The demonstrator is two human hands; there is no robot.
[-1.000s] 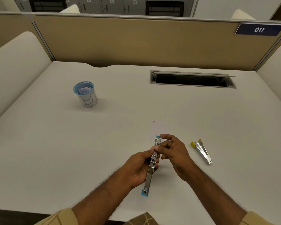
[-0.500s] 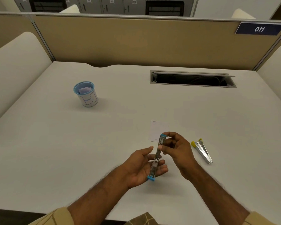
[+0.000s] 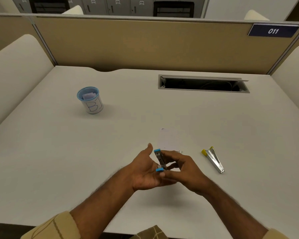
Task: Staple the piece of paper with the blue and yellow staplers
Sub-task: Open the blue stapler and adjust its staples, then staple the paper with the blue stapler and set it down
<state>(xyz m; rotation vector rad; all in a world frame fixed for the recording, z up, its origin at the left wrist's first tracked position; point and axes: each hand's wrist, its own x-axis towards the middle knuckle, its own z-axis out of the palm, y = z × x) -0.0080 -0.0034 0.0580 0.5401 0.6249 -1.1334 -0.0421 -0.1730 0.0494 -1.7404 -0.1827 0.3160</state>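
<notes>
Left hand [image 3: 145, 171] lies palm-up with fingers loose, cradling the blue stapler [image 3: 160, 160]. Stapler's long axis runs near-to-far, blue caps at both ends. Right hand [image 3: 181, 168] has its grip pinched on the stapler body. Paper [image 3: 168, 139] lies flat on the desk [image 3: 59, 161], just beyond both hands, nearer the right. Yellow stapler [image 3: 213, 159] rests further right, untouched.

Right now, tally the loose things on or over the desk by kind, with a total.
Staplers: 2, blue held in both hands, yellow lying on the desk
Paper: 1
Cups: 1
Total: 4
</notes>
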